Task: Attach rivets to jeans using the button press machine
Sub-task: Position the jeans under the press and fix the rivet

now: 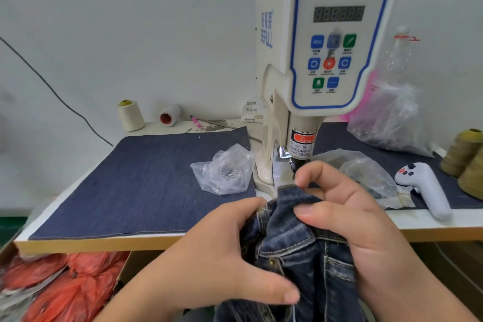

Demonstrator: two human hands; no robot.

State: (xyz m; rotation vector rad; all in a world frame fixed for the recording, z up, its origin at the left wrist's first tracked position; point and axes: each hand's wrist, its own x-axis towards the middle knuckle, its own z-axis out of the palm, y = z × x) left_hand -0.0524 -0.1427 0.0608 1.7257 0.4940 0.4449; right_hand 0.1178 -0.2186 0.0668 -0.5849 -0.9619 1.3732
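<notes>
Both hands grip the jeans (295, 240) at lower centre of the frame: left hand (222, 251) holds the bunched denim from the left side, thumb along the lower fold; right hand (347, 219) pinches the upper edge, thumb on top, fingers curled over it just below the press head. Jeans are dark blue washed denim with tan double stitching; one brass rivet (272, 260) shows at a pocket corner near the left palm.

Button press machine (324, 42) stands upper centre-right, cream housing, blue-bordered panel. Readable: "SERVO BUTTON MACHINE" under Chinese characters, "BEFULL" on the side, a dark digit display, blue, green and red buttons. Warning label (302, 145) on the ram reads "WARNING" and partly "TAKE CARE OF YOUR FINGER".

Table (78, 244) has a wood-coloured edge and dark denim cloth on top. Clear plastic bag (224, 170) left of the machine base holds small metal parts, too small to identify. Second crumpled clear bag (366, 172) sits behind the right hand. Larger clear bag (392, 117) at right, contents unclear. White handheld controller (426, 188) with red and dark buttons lies at right. Cream thread cone (130, 115) upright and white spool (170, 114) on its side at the back; olive thread cones (467, 162) at far right edge. Red plastic bags (57, 285) under the table, lower left.
</notes>
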